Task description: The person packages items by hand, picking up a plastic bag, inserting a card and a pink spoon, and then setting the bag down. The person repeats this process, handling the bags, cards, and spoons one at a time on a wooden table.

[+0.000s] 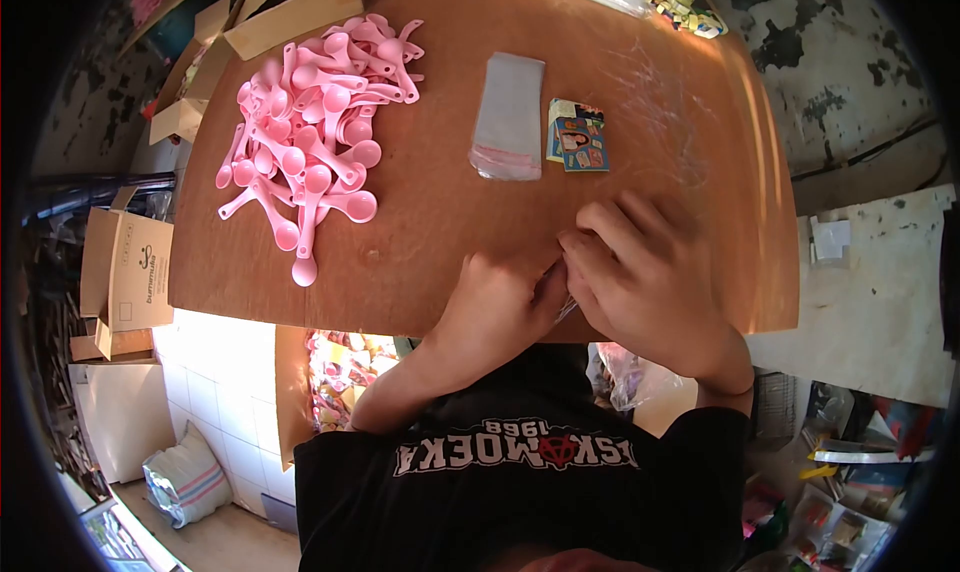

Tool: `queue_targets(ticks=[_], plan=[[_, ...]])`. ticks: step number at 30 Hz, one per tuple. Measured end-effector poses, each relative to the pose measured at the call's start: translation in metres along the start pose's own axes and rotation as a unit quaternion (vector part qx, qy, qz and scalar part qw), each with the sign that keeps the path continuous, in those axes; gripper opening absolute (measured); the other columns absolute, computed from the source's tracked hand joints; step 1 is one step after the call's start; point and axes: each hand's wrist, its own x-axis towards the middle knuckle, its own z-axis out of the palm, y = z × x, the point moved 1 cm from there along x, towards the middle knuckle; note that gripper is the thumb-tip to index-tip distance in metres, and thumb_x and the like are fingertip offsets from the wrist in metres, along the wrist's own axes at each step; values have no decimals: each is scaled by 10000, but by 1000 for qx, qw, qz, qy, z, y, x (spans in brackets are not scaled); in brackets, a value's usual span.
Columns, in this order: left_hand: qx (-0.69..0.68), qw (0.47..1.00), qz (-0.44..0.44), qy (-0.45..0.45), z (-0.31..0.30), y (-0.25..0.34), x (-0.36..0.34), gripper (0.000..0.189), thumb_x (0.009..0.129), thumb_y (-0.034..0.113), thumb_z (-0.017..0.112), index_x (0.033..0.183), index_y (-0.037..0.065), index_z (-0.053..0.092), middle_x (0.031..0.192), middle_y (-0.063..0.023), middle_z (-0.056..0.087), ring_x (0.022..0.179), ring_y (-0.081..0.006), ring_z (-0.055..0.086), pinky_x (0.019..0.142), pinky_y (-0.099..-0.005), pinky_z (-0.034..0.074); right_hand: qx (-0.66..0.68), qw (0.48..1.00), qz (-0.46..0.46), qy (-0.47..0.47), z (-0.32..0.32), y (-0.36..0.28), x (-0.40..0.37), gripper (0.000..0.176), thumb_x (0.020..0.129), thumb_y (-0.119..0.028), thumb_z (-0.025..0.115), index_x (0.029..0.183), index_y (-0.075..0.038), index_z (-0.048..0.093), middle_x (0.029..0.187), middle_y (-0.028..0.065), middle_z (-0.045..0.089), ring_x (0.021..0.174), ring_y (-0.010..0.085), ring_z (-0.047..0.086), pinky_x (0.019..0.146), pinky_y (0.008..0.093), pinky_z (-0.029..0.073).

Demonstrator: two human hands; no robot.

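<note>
At the table's near edge, my left hand (505, 297) and my right hand (640, 272) meet with fingers closed in a pinch. Between them shows a sliver of clear plastic (568, 308); the rest of it is hidden by my fingers. Just beyond my hands lies a stack of flat clear plastic bags (508, 117). To its right sits a small pile of printed cards (580, 147) with a portrait on top. A big heap of pink measuring spoons (310, 122) covers the table's left part.
The brown wooden table (420, 262) stretches ahead of me. Strips of clear plastic (665, 112) lie on its right side. At the far right corner is a yellow and black bundle (690, 14). Cardboard boxes (135, 267) stand left, and a filled box (345, 372) sits below the near edge.
</note>
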Motion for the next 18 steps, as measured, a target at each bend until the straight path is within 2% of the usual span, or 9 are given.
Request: queue_targets(ticks=[4,5,6,8,10,14,16,17,18], plan=[[31,998,46,-9,-4,0,0,51,775,-13,597,818,-24,623,593,-156,560,478,-131,578,456,-303,427,64,994,69,47,8,3,-2,150,556,-25,634,701,-62,624,758,39,545,689,199,554,578,310,457],[-5,1000,31,-3,-7,5,1,59,794,0,617,845,-20,640,650,-163,602,513,-188,614,464,-310,455,61,995,69,47,7,7,-1,150,556,-25,634,701,-62,624,758,39,545,689,199,554,578,310,457],[-41,999,15,3,-9,8,0,69,813,14,637,872,-16,658,707,-170,643,547,-245,651,472,-318,483,197,973,98,69,5,12,-1,143,585,10,623,712,-55,629,766,49,559,691,189,562,576,291,459],[-130,991,-15,23,-10,6,-2,82,841,16,623,901,-26,659,723,-150,663,575,-189,661,489,-287,500,372,912,136,103,-3,26,-3,142,659,85,608,736,-32,630,829,79,594,727,157,574,628,256,460],[-304,948,-73,56,-12,-1,-7,139,908,46,578,971,-55,651,823,-105,698,685,-122,672,566,-237,548,548,792,198,184,-10,42,-8,71,713,23,606,771,-14,623,854,77,587,749,149,571,652,283,458],[-377,907,-18,187,-18,0,-6,181,933,72,557,1035,-55,637,916,-114,682,802,-139,663,630,-229,539,818,550,-51,159,-1,149,-17,173,820,-160,577,893,-11,623,853,60,576,732,170,535,681,339,440],[-355,915,-32,190,-17,-8,-8,178,934,71,557,1031,-53,639,913,-106,682,806,-121,645,660,-224,521,659,663,348,74,48,235,-55,266,812,-188,598,1009,-15,643,901,99,625,785,211,590,722,378,476],[-330,922,-44,197,-17,-9,-8,175,935,70,556,1027,-51,641,910,-98,682,810,-103,628,690,-219,503,279,835,474,-20,76,238,-75,278,802,-179,622,1039,-35,650,929,100,652,822,244,617,750,385,486],[-348,917,-38,192,-18,-7,-6,165,930,65,564,1023,-42,648,921,-79,680,804,-79,594,725,-210,466,-160,846,498,-102,91,244,-79,299,791,-169,646,1068,-55,657,958,101,678,858,276,645,778,393,496]])
